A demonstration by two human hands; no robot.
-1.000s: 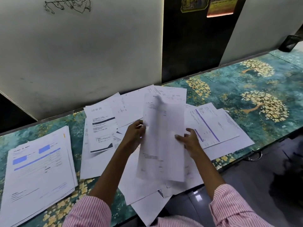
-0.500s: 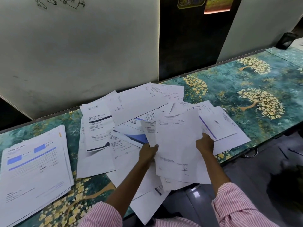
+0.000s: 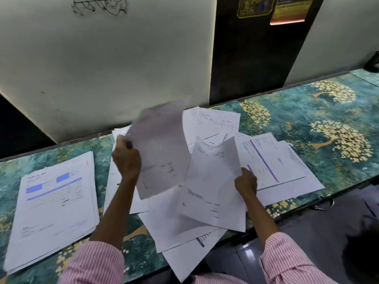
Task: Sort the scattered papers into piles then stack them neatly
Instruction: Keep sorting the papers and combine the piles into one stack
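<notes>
Since the earlier frame, we note the left hand (image 3: 127,158) has lifted a blurred sheet (image 3: 162,148) clear. Right hand (image 3: 245,182) pinches another sheet (image 3: 213,181). Sorted pile (image 3: 55,203) lies leftward of the left hand, long axis running away from us.

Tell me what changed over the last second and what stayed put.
The two hands had gripped one bundle together. Now the left hand has pulled a blurred sheet away, up and leftward, while the right hand keeps the remaining sheets low over the mess. The neat blue-printed pile at left and the purple-lined page at right lie unmoved.
</notes>
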